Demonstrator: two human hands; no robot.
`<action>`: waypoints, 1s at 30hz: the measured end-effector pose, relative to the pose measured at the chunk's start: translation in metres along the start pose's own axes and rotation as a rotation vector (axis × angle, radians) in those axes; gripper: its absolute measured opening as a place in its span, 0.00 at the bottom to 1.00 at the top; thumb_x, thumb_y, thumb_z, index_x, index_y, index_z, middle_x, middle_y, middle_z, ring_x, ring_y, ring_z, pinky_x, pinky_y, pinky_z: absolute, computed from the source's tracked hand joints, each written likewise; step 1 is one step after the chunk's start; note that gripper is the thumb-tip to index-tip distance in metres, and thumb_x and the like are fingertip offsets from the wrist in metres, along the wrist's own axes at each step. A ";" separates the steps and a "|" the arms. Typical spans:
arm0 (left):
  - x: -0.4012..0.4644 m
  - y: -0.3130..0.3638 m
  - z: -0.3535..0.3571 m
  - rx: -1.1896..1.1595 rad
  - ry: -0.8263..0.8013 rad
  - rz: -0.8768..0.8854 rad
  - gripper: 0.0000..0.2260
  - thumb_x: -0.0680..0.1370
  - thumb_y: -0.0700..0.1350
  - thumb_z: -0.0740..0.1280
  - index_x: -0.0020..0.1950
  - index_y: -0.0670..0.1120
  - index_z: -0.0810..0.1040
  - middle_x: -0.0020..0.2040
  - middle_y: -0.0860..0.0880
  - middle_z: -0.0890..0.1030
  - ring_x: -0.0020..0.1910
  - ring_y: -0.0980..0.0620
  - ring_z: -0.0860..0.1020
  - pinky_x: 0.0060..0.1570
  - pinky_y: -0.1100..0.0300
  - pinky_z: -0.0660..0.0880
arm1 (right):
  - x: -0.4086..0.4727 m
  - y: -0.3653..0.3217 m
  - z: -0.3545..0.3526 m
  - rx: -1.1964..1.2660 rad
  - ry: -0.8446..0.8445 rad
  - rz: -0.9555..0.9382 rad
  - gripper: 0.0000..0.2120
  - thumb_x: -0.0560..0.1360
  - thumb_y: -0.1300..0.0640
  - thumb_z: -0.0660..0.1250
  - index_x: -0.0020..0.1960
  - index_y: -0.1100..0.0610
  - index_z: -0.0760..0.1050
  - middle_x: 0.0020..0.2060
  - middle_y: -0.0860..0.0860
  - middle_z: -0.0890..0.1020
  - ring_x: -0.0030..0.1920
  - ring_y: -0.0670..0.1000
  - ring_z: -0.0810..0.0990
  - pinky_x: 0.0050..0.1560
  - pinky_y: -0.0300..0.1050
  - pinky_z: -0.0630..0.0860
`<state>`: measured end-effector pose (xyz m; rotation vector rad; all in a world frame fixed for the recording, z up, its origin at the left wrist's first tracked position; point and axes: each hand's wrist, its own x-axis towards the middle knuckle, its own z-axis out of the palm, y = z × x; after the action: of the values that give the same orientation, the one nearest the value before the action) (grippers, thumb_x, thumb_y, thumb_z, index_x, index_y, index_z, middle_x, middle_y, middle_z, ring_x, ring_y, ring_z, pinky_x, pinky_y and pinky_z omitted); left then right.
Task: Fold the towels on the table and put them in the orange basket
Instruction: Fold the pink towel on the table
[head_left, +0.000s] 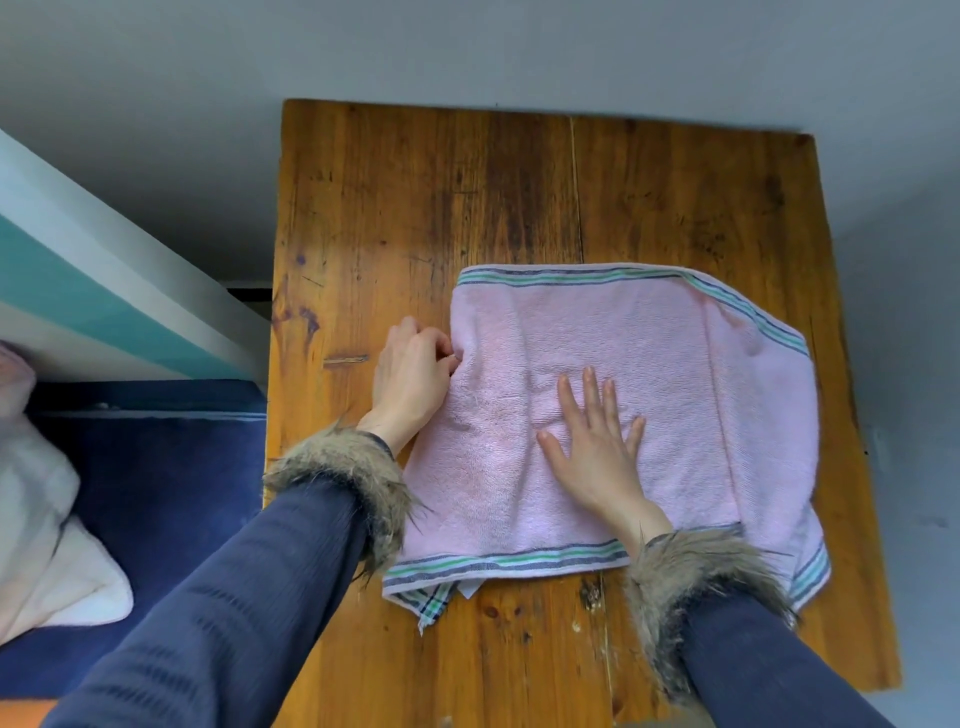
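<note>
Sleeves: two dark blue ribbed sleeves (249, 613) enter from the lower edge, each ending in a brown fur cuff (358, 483) at the wrist.
Orange corner: a small orange patch (26, 714) shows at the bottom left edge; what it belongs to cannot be told.
Near hem: the striped border of the pink towel (701, 415) (green, dark blue and white bands) runs along the edge nearest the person; a lower layer with the same stripes and a white tag peep out beneath its left corner.
Right hand: the right hand (597, 447) lies palm down on the middle of the towel, fingers straight and spread, pressing the cloth flat.
Left hand: the left hand (413, 374) sits at the towel's left edge, fingers curled in, pinching the fold of cloth there; its heel rests over the table beside the towel.
Towel position: folded over itself into a rough square, lying flat on the right half of the wooden table (415, 197), its right corner reaching close to the table's right edge.
Far hem: a second striped border runs along the far edge and bends down the right side, where the upper layer lies slightly askew.
Table: worn orange-brown planks with dark stains and a lengthwise seam; the far half is bare wood.
Left of table: a dark blue surface (156, 493) carrying pale pink-white cloth (47, 519), bordered by a white and teal striped band (93, 291).
Background: grey floor (467, 47) beyond the table.
</note>
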<state>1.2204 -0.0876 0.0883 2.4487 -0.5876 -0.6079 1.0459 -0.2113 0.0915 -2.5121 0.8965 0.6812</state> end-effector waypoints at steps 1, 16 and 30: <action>0.000 -0.002 -0.002 -0.007 -0.016 0.012 0.06 0.77 0.46 0.66 0.46 0.44 0.78 0.47 0.49 0.68 0.52 0.47 0.69 0.48 0.54 0.68 | 0.000 0.000 0.000 -0.007 -0.011 0.001 0.33 0.79 0.41 0.50 0.75 0.47 0.35 0.68 0.44 0.28 0.71 0.48 0.27 0.69 0.66 0.34; 0.018 -0.039 -0.101 -0.363 0.339 -0.213 0.13 0.79 0.44 0.62 0.62 0.43 0.67 0.45 0.50 0.77 0.49 0.49 0.74 0.50 0.58 0.68 | -0.002 -0.002 -0.003 -0.067 -0.076 0.034 0.32 0.79 0.40 0.46 0.74 0.48 0.31 0.68 0.45 0.26 0.69 0.47 0.24 0.69 0.66 0.35; -0.023 -0.073 -0.077 -0.795 0.165 -0.606 0.08 0.78 0.41 0.64 0.40 0.42 0.78 0.40 0.44 0.80 0.42 0.46 0.79 0.38 0.61 0.79 | -0.002 -0.004 -0.005 -0.090 -0.097 0.038 0.32 0.79 0.39 0.45 0.74 0.46 0.30 0.69 0.46 0.26 0.71 0.50 0.25 0.69 0.65 0.34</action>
<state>1.2625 0.0104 0.1094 1.8403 0.4305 -0.6854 1.0487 -0.2095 0.0976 -2.5213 0.8995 0.8662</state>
